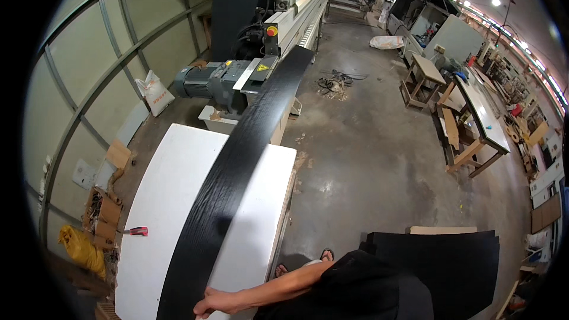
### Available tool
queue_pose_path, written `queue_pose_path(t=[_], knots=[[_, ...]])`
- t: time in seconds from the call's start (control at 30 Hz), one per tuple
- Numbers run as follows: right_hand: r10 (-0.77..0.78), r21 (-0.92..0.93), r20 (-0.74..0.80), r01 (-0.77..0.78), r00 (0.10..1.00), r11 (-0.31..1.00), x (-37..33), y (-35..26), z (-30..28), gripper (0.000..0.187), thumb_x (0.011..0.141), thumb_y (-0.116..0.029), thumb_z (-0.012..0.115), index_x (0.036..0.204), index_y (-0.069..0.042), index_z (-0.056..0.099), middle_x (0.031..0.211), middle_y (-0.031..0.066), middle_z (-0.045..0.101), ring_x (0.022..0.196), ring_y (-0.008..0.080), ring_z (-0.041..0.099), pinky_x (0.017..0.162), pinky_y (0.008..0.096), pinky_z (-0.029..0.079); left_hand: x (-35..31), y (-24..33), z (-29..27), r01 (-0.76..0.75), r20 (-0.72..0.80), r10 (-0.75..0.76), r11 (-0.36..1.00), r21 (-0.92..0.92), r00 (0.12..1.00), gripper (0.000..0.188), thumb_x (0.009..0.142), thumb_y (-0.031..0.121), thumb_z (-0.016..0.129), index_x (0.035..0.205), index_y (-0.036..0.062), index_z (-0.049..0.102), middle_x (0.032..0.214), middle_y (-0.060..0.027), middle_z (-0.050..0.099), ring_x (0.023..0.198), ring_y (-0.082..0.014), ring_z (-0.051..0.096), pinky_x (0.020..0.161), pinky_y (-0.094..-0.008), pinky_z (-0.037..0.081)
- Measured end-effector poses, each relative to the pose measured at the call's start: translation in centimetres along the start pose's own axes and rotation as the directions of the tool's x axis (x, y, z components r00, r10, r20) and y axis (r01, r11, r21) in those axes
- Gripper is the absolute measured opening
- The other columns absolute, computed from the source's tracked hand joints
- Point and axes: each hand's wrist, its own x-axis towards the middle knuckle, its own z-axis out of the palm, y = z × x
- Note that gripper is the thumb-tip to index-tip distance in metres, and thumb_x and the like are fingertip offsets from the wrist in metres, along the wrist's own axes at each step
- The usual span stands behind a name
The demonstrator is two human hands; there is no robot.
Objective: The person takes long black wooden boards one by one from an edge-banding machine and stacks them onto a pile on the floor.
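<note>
A long, narrow black board (228,172) with a wood-grain surface runs from the lower edge up to the machine at the upper middle. My right hand (218,302) is closed around the right edge of the board near its close end, with the forearm reaching in from the right. Beneath the board, a white-topped table (160,184) bears part of its length. The board's far end lies along the guide of the edge-processing machine (290,29). My left hand does not show.
A red utility knife (137,231) lies on the white tabletop's left side. Black panels (438,266) are stacked at the lower right. A grey motor (204,80) juts from the machine. Cables (341,80) lie on the floor; a wooden-legged workbench (480,109) stands at right.
</note>
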Motion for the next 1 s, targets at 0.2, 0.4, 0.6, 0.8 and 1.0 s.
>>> queue_pose_path(t=[0.2, 0.4, 0.6, 0.8, 1.0], knots=[[-0.304, 0.089, -0.375, 0.361, 0.876, 0.929, -7.8, -4.8, -5.3, 0.022, 0.082, -0.012, 0.064, 0.100, 0.000, 0.062, 0.094, 0.0098, 0.065, 0.087, 0.0171, 0.062, 0.082, 0.0324, 0.050, 9.6, 7.6, -1.9, -0.255, -0.063, 0.269, 0.951, 0.176, 0.961, 0.084, 0.065, 0.015, 0.076, 0.135, -0.0006, 0.033, 0.128, -0.0262, 0.043, 0.118, -0.0400, 0.042, 0.100, -0.0441, 0.034], [-0.608, 0.206, -0.642, 0.869, 0.467, 0.451, -19.2, -4.0, -13.2, 0.016, 0.088, -0.013, 0.055, 0.098, 0.000, 0.059, 0.103, 0.0105, 0.064, 0.094, 0.0246, 0.062, 0.089, 0.0401, 0.048, 22.0, 17.6, -0.9, -0.722, 0.023, 0.726, 0.686, -0.091, 0.687, 0.094, 0.057, 0.027, 0.080, 0.136, 0.0021, 0.035, 0.125, -0.0248, 0.047, 0.115, -0.0422, 0.042, 0.099, -0.0469, 0.034], [-0.734, 0.015, -0.679, 0.999, 0.034, 0.033, -34.7, 1.7, -14.8, 0.027, 0.094, -0.029, 0.050, 0.097, -0.004, 0.057, 0.103, 0.0124, 0.062, 0.095, 0.0241, 0.059, 0.085, 0.0365, 0.048, 31.1, 24.7, 2.9, -0.798, -0.376, 0.722, 0.595, -0.091, 0.581, 0.034, 0.079, 0.024, 0.068, 0.106, 0.0029, 0.065, 0.103, -0.0208, 0.063, 0.096, -0.0385, 0.056, 0.090, -0.0447, 0.043], [-0.112, -0.352, -0.921, 0.920, -0.373, -0.170, -44.7, 9.3, -15.6, 0.040, 0.097, -0.036, 0.040, 0.115, -0.003, 0.053, 0.119, 0.0106, 0.059, 0.112, 0.0285, 0.053, 0.096, 0.0461, 0.041, 45.5, 22.3, 8.9, -0.727, -0.263, 0.760, 0.648, 0.227, 0.594, 0.039, 0.092, 0.039, 0.052, 0.107, 0.0067, 0.066, 0.103, -0.0215, 0.063, 0.096, -0.0347, 0.058, 0.079, -0.0400, 0.050], [0.100, -0.449, -0.891, 0.830, -0.442, -0.330, -54.0, 19.1, -14.9, 0.045, 0.097, -0.038, 0.039, 0.120, -0.001, 0.051, 0.125, 0.0132, 0.055, 0.117, 0.0302, 0.051, 0.100, 0.0485, 0.038, 40.6, 32.5, 9.2, -0.113, 0.169, 0.210, 0.883, -0.456, 0.963, 0.064, 0.084, 0.045, 0.062, 0.132, 0.0074, 0.044, 0.116, -0.0200, 0.054, 0.105, -0.0332, 0.051, 0.086, -0.0469, 0.044]])
